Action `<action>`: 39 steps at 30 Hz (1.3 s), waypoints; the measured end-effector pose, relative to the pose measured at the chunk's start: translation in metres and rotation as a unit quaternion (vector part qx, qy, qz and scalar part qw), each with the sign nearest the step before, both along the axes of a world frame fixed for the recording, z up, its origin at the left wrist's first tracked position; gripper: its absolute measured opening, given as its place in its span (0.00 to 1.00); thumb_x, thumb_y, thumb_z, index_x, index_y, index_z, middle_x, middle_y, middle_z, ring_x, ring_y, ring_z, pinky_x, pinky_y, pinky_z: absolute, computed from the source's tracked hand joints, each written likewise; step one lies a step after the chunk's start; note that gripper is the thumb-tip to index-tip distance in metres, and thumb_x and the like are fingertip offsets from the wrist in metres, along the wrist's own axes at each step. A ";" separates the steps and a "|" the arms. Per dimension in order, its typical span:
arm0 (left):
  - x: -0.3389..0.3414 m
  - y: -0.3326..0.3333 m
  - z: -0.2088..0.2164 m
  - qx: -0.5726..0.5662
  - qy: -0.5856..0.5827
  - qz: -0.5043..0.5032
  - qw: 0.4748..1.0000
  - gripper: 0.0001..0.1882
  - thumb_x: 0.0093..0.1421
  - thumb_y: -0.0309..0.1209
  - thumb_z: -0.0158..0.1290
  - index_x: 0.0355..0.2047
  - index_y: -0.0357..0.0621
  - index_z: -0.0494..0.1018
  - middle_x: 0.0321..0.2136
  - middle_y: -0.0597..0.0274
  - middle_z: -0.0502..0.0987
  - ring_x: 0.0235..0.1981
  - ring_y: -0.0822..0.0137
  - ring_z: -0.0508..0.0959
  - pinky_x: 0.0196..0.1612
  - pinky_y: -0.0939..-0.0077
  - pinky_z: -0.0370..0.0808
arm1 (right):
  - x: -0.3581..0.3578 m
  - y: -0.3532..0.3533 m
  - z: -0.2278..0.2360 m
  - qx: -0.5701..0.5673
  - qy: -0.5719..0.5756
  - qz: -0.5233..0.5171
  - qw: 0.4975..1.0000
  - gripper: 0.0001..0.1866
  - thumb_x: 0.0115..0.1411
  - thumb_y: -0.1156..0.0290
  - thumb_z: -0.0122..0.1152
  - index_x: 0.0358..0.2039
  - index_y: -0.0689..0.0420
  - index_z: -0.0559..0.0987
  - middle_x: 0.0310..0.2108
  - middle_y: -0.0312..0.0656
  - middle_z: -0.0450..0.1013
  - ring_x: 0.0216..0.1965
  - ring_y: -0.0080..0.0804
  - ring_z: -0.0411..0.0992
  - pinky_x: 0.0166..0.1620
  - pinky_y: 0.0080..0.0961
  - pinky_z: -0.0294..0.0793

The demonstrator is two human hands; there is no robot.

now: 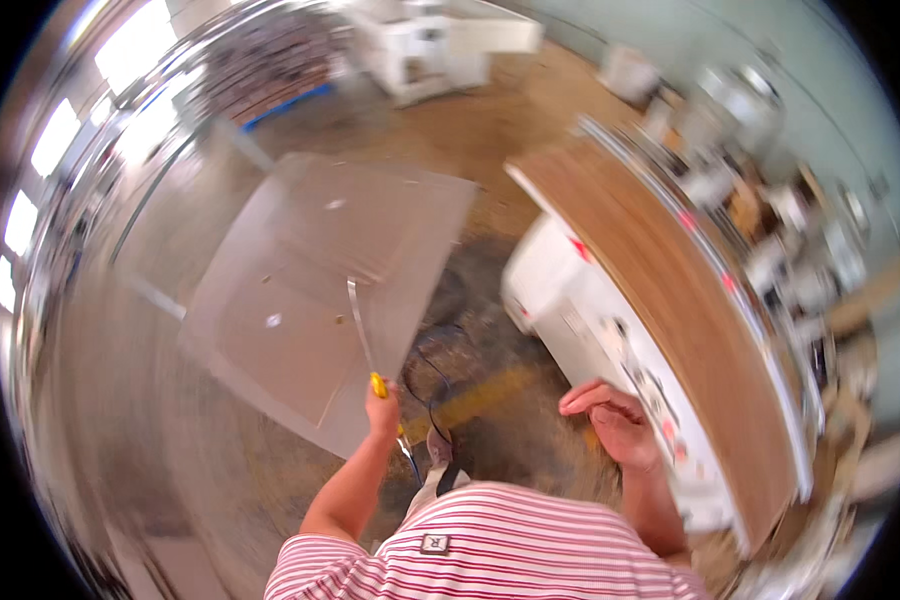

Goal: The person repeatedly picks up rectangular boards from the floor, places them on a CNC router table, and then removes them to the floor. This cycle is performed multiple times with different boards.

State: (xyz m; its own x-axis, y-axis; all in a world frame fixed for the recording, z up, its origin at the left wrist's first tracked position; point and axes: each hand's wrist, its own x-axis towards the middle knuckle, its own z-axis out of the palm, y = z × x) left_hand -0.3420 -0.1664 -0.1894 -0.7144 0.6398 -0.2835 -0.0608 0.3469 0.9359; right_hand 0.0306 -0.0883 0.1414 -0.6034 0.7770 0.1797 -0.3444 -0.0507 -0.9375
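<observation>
My left hand (382,410) is closed round the yellow grip of an air blow gun (363,325). Its long thin metal nozzle points away from me and bends at the tip. Below the hand, a metal fitting and a dark blue hose (414,462) hang from the gun. Beyond the nozzle lies a stack of large greyish-brown sheets (300,270), with small pale bits on top. My right hand (618,425) holds nothing, its fingers loosely bent and apart from the thumb. It hovers beside a white machine (580,320) with a wood-grain top (670,310).
A dark hose (425,385) loops on the stained floor near my shoe (438,447). Blurred metal canisters and parts (740,110) line the wall at the right. Another white machine (430,45) stands at the back, left of it a stack of brownish material (270,70).
</observation>
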 end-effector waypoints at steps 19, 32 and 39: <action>0.433 0.022 0.197 -0.073 0.056 -0.860 0.502 0.13 0.63 0.26 0.55 0.49 0.45 0.73 0.25 0.70 0.74 0.25 0.77 0.71 0.31 0.81 0.71 | 0.213 -0.218 0.137 0.450 0.408 -0.509 0.610 0.13 0.67 0.75 0.52 0.30 0.57 0.85 0.38 0.43 0.80 0.33 0.27 0.72 0.35 0.20 0.69; 0.609 0.046 0.189 -0.184 0.072 -0.964 0.176 0.14 0.63 0.27 0.55 0.50 0.45 0.74 0.25 0.72 0.73 0.24 0.80 0.71 0.29 0.83 0.70 | 0.299 -0.336 -0.101 -0.121 0.189 -0.691 0.688 0.11 0.64 0.71 0.56 0.45 0.59 0.78 0.42 0.33 0.75 0.45 0.22 0.71 0.49 0.21 0.69; 0.712 -0.049 0.177 -0.195 0.168 -0.964 0.059 0.16 0.61 0.30 0.58 0.49 0.45 0.75 0.25 0.68 0.74 0.24 0.76 0.73 0.30 0.78 0.72 | 0.297 -0.493 -0.323 -0.407 0.237 -0.803 0.364 0.11 0.64 0.63 0.59 0.41 0.56 0.78 0.34 0.32 0.75 0.34 0.20 0.72 0.42 0.20 0.72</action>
